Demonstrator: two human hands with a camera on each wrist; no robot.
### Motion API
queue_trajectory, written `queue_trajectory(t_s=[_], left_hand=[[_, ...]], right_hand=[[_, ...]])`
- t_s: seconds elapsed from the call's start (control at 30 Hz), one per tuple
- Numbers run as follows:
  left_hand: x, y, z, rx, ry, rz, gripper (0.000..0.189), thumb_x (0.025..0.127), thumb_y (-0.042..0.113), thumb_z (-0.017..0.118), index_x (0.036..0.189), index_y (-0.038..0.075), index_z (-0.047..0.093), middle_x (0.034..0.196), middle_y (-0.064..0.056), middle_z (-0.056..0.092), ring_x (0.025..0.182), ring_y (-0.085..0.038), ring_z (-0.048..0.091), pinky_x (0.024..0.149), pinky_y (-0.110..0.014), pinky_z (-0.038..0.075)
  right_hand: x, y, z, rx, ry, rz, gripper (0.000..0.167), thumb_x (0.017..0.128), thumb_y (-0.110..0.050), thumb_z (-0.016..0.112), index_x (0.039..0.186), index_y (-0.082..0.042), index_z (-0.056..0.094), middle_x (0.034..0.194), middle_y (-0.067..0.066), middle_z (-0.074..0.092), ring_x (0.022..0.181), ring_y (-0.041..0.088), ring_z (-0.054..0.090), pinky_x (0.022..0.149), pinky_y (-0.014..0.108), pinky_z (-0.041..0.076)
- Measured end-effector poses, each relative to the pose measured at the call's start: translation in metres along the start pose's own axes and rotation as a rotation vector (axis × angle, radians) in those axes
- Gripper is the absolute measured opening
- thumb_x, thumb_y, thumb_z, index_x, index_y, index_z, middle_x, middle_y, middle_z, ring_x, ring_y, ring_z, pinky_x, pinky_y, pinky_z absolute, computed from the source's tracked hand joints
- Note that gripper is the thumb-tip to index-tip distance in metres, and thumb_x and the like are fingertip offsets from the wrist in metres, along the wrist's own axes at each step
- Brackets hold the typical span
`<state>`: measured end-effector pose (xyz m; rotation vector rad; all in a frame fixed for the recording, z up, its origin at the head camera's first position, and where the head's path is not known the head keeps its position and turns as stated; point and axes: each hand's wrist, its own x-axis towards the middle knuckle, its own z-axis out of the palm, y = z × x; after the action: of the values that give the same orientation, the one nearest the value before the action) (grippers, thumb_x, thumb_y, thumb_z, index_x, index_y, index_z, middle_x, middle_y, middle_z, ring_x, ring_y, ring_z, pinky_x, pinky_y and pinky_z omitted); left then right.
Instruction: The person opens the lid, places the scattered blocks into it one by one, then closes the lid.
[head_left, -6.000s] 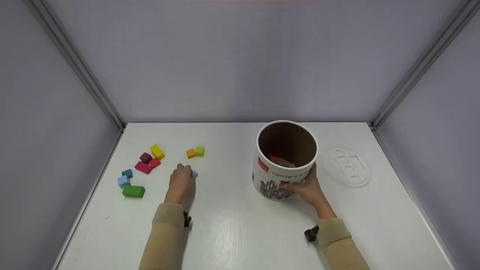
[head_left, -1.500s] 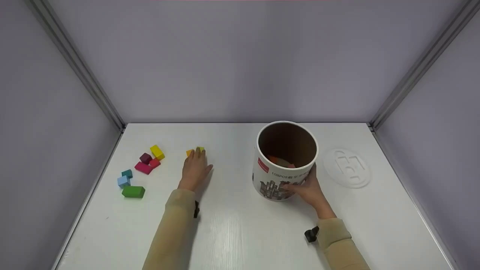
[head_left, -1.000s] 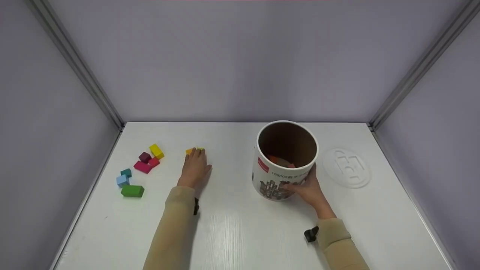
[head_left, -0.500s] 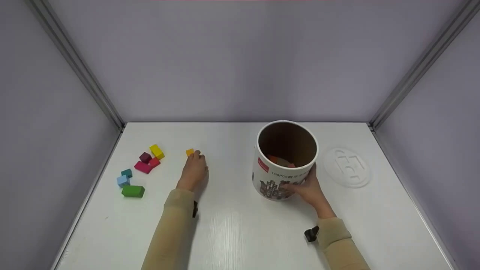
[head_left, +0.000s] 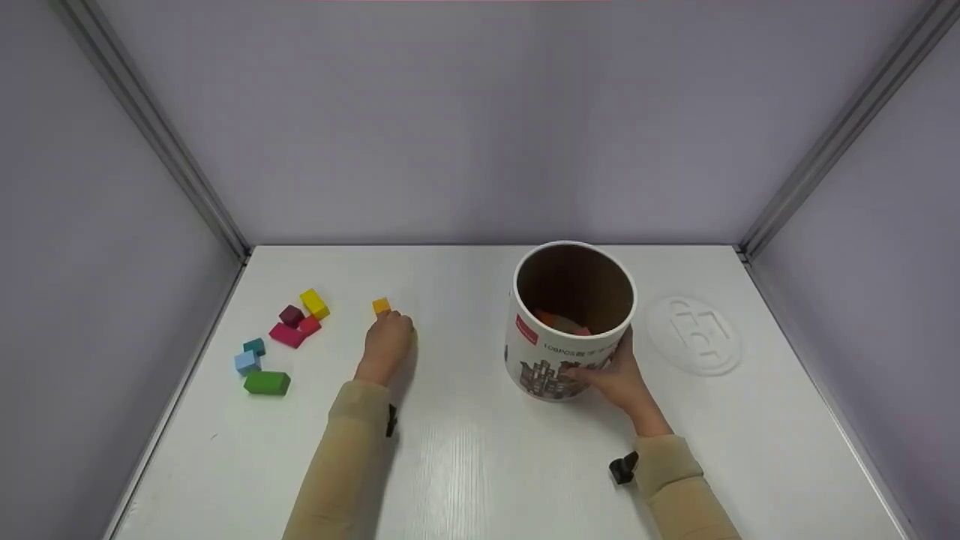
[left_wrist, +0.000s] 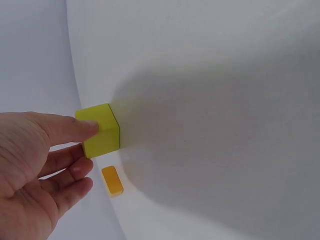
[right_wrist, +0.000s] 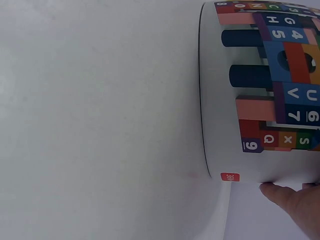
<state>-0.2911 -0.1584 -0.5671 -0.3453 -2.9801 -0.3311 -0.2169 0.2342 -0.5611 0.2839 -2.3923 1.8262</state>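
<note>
The left hand [head_left: 386, 345] pinches a lime-green cube [left_wrist: 101, 140] between thumb and fingers, left of the white tub [head_left: 536, 367] and well apart from it. The right hand [head_left: 622, 382] grips the tub's near right side, its thumb on the printed wall. Inside the tub lie coloured pieces [head_left: 560, 323], some orange. Left of the tub, just past the left hand, sits an orange block [head_left: 381, 304]. Farther left of the tub are a yellow block [head_left: 314, 303], a maroon cube [head_left: 291, 316], two red blocks [head_left: 286, 335], a teal block [head_left: 255, 346], a light-blue cube [head_left: 247, 363] and a green block [head_left: 267, 383]. Right of the tub lies a clear round disc [head_left: 694, 335].
</note>
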Motion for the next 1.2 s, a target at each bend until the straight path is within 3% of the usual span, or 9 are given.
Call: queue_trajectory(t_s=[0.17, 0.37, 0.57, 0.83, 1.2], left_hand=[[-0.003, 0.004, -0.002, -0.044, -0.011, -0.030, 0.010, 0.086, -0.011, 0.063, 0.079, -0.005, 0.067, 0.077, -0.016, 0.061, 0.070, -0.029, 0.059, 0.065, -0.044, 0.052], [-0.008, 0.011, -0.004, -0.170, -0.043, -0.066, 0.003, 0.086, -0.006, 0.066, 0.085, -0.004, 0.068, 0.076, -0.008, 0.056, 0.068, -0.021, 0.051, 0.065, -0.038, 0.049], [-0.009, 0.022, -0.012, -0.254, 0.051, -0.034, 0.012, 0.085, 0.001, 0.072, 0.095, -0.005, 0.070, 0.084, -0.011, 0.061, 0.077, -0.024, 0.060, 0.071, -0.039, 0.053], [-0.006, 0.043, -0.031, -0.334, 0.145, 0.021, 0.033, 0.086, 0.005, 0.073, 0.118, -0.002, 0.067, 0.100, -0.015, 0.062, 0.087, -0.024, 0.061, 0.079, -0.037, 0.054], [-0.010, 0.071, -0.057, -0.419, 0.370, 0.202, 0.027, 0.083, 0.001, 0.075, 0.108, 0.001, 0.066, 0.098, -0.012, 0.060, 0.087, -0.022, 0.062, 0.078, -0.031, 0.055]], right_hand=[[0.000, -0.001, 0.000, -0.021, 0.000, 0.006, 0.129, 0.065, -0.019, 0.094, 0.155, -0.022, 0.002, 0.152, 0.013, 0.028, 0.142, 0.028, 0.026, 0.117, 0.049, 0.017], [-0.001, -0.005, 0.000, 0.000, -0.004, 0.008, 0.128, 0.065, -0.015, 0.093, 0.154, -0.021, 0.002, 0.153, 0.015, 0.027, 0.142, 0.028, 0.026, 0.117, 0.048, 0.016], [-0.006, -0.036, 0.002, 0.050, -0.041, 0.032, 0.124, 0.068, -0.005, 0.089, 0.153, -0.006, -0.001, 0.151, 0.025, 0.025, 0.141, 0.040, 0.024, 0.117, 0.049, 0.015], [-0.006, -0.039, 0.002, 0.030, -0.039, 0.033, 0.124, 0.068, -0.007, 0.090, 0.153, -0.006, 0.001, 0.151, 0.025, 0.026, 0.141, 0.040, 0.025, 0.117, 0.050, 0.015], [-0.007, -0.043, 0.002, -0.003, -0.027, 0.057, 0.124, 0.068, -0.012, 0.091, 0.153, -0.008, 0.001, 0.151, 0.024, 0.027, 0.140, 0.037, 0.028, 0.116, 0.049, 0.017]])
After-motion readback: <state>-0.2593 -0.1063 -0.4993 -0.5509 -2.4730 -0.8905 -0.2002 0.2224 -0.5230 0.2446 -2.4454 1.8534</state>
